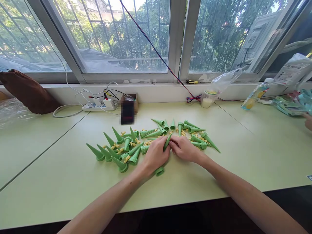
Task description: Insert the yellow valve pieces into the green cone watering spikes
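Observation:
Between the fingers of my left hand (156,153) is a green plastic cone spike (167,142), its pointed end tilted up and to the right. My right hand (184,148) meets it there, thumb and fingers pinched together against the left fingertips; whatever they grip is hidden. Just below my left wrist lies another green cone (160,171), its round open end facing me. More green cones (95,152) spread to the left, several standing on their caps, others lying down. Small yellow valve-like pieces (126,159) are scattered among them. Further cones (212,143) lie beyond my right hand.
Along the windowsill sit a power strip (96,105) with cables, a dark blurred-out object (127,113), a bagged jar (207,101) and a drink bottle (257,94). A brown bag (29,92) rests far left. Another person's hand (308,121) shows at the right edge.

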Motion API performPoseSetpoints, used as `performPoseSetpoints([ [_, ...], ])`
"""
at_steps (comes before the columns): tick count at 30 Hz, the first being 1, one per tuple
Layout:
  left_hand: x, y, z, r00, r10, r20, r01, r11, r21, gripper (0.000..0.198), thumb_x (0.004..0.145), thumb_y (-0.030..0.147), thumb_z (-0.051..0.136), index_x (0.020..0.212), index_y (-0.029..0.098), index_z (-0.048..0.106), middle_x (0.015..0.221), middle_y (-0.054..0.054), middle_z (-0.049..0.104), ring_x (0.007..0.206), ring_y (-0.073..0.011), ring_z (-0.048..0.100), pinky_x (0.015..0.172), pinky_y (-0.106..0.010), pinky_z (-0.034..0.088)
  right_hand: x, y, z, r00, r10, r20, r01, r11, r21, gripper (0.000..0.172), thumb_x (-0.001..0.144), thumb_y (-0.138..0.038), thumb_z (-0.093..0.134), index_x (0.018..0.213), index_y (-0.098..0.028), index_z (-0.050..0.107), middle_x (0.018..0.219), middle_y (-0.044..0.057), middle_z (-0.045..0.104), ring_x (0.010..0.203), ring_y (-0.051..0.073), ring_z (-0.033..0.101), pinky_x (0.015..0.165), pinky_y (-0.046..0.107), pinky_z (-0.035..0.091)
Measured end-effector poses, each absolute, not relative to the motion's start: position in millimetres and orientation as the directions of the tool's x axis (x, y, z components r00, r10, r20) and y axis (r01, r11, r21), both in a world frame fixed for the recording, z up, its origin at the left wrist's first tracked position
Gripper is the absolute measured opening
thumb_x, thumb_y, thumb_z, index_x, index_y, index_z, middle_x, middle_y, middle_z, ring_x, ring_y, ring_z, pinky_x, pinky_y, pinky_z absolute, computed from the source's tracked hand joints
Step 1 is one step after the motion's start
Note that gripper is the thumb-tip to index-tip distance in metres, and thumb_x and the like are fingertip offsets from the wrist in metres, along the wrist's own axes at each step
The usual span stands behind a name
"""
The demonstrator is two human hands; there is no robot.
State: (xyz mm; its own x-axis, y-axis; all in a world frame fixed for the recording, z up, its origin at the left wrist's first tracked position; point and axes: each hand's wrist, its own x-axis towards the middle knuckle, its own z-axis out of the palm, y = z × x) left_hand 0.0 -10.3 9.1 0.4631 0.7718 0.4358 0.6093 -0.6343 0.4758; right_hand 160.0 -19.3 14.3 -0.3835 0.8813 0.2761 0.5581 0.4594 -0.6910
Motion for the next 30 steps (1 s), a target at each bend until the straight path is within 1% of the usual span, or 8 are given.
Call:
performPoseSetpoints([
  [6,0.4,-10.6,10.7,0.429,0.765,0.48,0.575,-0.641,0.508,0.014,0.086,0.011,0.046,0.075,0.02,0.05,0.078,-0.002,0.06,0.071,-0.0154,0.052,0.065,-0.027,0.039,159.7,-20.1,17.0,-0.351,0.891,0.288,0.537,0.443,-0.718,0.025,0.096,-0.021,0.042,0.072,-0.02,0.048,0.057,-0.002,0.053,0.053,0.013,0.046,0.055,0.025,0.034],
  [12,0.9,-10.6,11.1,0.364,0.782,0.506,0.577,-0.615,0.537,0.024,0.089,0.02,0.049,0.067,0.02,0.042,0.07,0.0,0.056,0.065,-0.0135,0.05,0.061,-0.026,0.036,158.7,-21.7,20.4,-0.331,0.896,0.295,0.482,0.429,-0.764,0.031,0.099,-0.028,0.039,0.07,-0.02,0.045,0.057,-0.003,0.054,0.053,0.012,0.049,0.056,0.025,0.037],
  [17,0.8,-10.1,10.0,0.329,0.784,0.526,0.566,-0.61,0.555,0.027,0.091,0.025,0.049,0.066,0.02,0.04,0.067,0.0,0.053,0.061,-0.0127,0.047,0.059,-0.026,0.035,158.4,-22.7,21.3,-0.317,0.898,0.306,0.452,0.427,-0.783,0.035,0.101,-0.031,0.037,0.067,-0.021,0.041,0.056,-0.003,0.053,0.052,0.011,0.049,0.057,0.024,0.039],
  [24,0.4,-10.2,11.0,0.326,0.789,0.521,0.567,-0.604,0.56,0.027,0.09,0.026,0.05,0.066,0.02,0.04,0.066,0.001,0.052,0.059,-0.0124,0.044,0.058,-0.026,0.034,158.5,-23.3,21.1,-0.315,0.893,0.322,0.44,0.438,-0.784,0.035,0.101,-0.036,0.037,0.069,-0.021,0.043,0.056,-0.003,0.053,0.052,0.011,0.049,0.057,0.025,0.039],
  [30,0.8,-10.2,10.6,0.322,0.792,0.52,0.559,-0.602,0.571,0.027,0.091,0.026,0.05,0.067,0.02,0.039,0.066,0.001,0.051,0.06,-0.0124,0.044,0.059,-0.026,0.034,158.1,-22.6,19.8,-0.312,0.893,0.323,0.429,0.436,-0.792,0.034,0.101,-0.034,0.038,0.07,-0.021,0.043,0.056,-0.003,0.053,0.051,0.011,0.049,0.056,0.024,0.039],
])
